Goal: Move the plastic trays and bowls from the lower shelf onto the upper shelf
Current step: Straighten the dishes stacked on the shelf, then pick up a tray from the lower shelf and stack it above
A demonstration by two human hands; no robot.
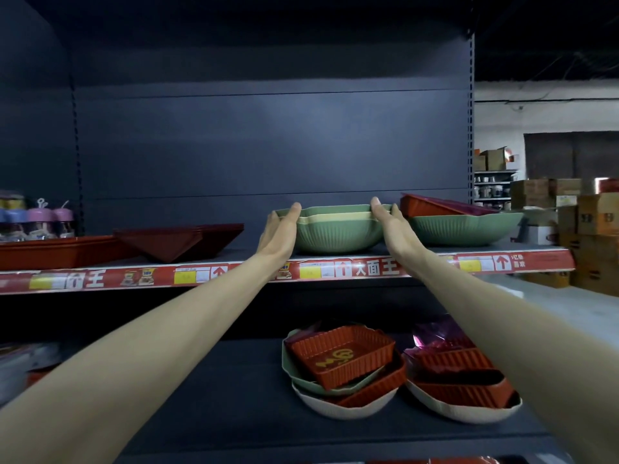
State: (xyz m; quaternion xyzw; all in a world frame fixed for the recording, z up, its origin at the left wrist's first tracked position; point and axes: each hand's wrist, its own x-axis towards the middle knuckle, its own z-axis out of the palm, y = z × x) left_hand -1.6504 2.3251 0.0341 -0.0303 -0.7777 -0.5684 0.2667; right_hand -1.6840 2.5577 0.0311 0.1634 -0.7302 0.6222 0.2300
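Forearms, two, reaching from the bottom edge up to the upper shelf (234, 256).

Left hand (279, 229): flat against the left side of the green bowl stack (338, 234). Fingers (292, 212) nearly straight, tips at the rim.
Right hand (395, 229): mirrored on the right side, fingers likewise straight. The stack is pressed between my two palms, not hooked or pinched.

Green bowl stack: several nested, a cream one showing among them. Its base appears to rest on the upper shelf, near the front edge.

Upper shelf, other stock: wide green bowl (462, 229) carrying red trays just to the right; dark red trays (181, 239) to the left; small jars (37, 219) far left.

Lower shelf (217, 396), outstanding: left pile (341, 358), red trays in green and cream bowls; right pile (462, 386), red trays in a cream bowl.

Step in hand, as I judge it: setting this stack down. Next move calls for easing both palms off sideways without dragging the stack, then dropping to the left pile and lifting it by the bottom bowl, since the trays sit crooked.
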